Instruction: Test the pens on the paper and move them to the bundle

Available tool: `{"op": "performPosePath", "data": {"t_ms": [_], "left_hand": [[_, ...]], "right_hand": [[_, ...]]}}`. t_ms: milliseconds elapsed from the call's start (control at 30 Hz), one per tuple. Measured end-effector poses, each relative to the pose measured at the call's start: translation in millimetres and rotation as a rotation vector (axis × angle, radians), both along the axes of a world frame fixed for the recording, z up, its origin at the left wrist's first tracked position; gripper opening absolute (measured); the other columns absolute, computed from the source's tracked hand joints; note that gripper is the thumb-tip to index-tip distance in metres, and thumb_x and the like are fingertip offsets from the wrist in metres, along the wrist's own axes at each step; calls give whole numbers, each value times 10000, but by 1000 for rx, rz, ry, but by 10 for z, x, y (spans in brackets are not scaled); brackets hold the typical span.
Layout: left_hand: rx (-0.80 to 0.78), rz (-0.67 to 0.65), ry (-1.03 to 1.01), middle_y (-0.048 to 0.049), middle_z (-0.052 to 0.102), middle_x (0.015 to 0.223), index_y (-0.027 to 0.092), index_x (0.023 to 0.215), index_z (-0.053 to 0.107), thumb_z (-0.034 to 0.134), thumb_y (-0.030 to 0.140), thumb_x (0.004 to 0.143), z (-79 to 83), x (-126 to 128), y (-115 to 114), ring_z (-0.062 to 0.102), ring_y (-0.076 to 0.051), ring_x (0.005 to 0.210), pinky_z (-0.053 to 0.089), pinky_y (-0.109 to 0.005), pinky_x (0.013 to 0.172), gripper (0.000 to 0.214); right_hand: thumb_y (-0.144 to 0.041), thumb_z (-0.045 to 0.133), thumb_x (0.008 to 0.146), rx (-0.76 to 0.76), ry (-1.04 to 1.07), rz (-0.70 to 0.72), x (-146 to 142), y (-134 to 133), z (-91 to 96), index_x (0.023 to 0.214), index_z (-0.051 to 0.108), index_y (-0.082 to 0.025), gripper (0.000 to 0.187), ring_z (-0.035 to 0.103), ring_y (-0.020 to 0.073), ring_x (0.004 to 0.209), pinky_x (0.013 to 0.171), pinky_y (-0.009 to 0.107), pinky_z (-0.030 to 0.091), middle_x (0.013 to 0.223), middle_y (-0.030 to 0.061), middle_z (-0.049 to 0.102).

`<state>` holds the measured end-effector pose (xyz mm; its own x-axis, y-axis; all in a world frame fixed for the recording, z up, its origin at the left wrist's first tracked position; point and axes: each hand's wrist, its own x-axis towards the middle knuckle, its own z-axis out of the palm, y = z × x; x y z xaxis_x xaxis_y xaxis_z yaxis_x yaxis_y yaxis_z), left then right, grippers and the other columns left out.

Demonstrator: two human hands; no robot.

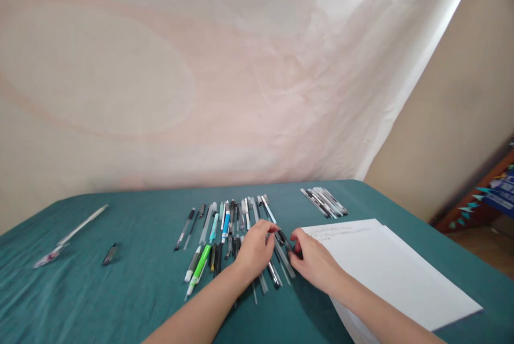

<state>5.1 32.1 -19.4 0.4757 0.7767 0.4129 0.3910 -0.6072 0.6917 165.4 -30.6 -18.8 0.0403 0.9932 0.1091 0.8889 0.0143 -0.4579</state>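
Fingers curled, my left hand is over the right part of a spread of pens on the green cloth. My right hand is just right of it, thumb and fingers bent inward. Between the fingertips of both hands is a dark pen, its ends partly hidden by the fingers. Around my hands lie several clear, black and white pens, among them a blue-and-white pen, a bright green pen and a pale turquoise pen. My left hand and forearm cover some of the pens.
White paper sheets with faint writing lie under my right forearm. A separate row of pens is at the back right. Towards the left are a short dark pen piece and a long clear wrapper. A pale curtain hangs behind the table.
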Motion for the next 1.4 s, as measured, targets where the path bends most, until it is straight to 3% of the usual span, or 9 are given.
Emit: {"op": "performPosePath", "data": {"t_ms": [233,500,667,867,933,1133,1267,1400], "left_hand": [[55,-11,49,-53,588,906,193,899,590,398,114,797,-41,16,-16,547,-182,883,412,-295,809,231],[79,-25,82,-51,581,886,198,893,578,422,150,808,-18,9,-68,546,-180,841,418,-286,758,184],[-12,-16,-22,-51,590,870,188,891,593,435,184,808,30,32,-58,556,-175,812,422,-290,749,179],[-635,-29,-256,-79,613,884,119,979,566,520,316,766,134,145,-69,594,-167,668,427,-255,543,294],[-730,-53,-332,-61,613,820,116,945,575,552,352,742,175,162,-96,586,-166,672,402,-238,518,312],[-776,-38,-443,4,556,611,132,731,563,610,362,697,255,142,-139,524,-124,590,382,-230,558,237],[-713,-15,-483,-22,597,690,140,760,553,578,366,724,323,95,-64,562,-150,665,404,-250,601,230],[-613,121,-699,-38,627,788,156,810,521,517,383,771,410,-28,137,574,-141,695,418,-253,630,230]], "right_hand": [[-166,474,739,-34,-184,-79,13,16,1,1000,465,-174,261,599,192,725,607,254,347,809,56,600],[-106,471,680,-59,-218,-97,61,79,-27,905,519,-153,235,611,212,745,622,265,357,779,82,634],[-94,479,637,-3,22,-53,188,146,-62,831,559,-156,219,569,160,617,587,246,360,638,19,602],[-187,504,705,-17,617,65,148,116,101,890,519,-151,189,468,93,518,490,204,349,619,-37,521],[-208,503,735,-35,737,99,90,76,172,912,504,-154,186,432,76,501,470,194,337,627,-47,502],[-212,530,766,12,805,175,18,12,210,870,495,-167,118,421,65,531,467,175,329,641,-52,481],[-248,518,797,-16,808,172,25,5,178,881,503,-175,113,394,53,475,430,171,310,612,-62,457],[-277,523,804,-50,798,181,25,-7,140,894,521,-173,137,375,45,445,409,169,305,615,-59,452]]}}
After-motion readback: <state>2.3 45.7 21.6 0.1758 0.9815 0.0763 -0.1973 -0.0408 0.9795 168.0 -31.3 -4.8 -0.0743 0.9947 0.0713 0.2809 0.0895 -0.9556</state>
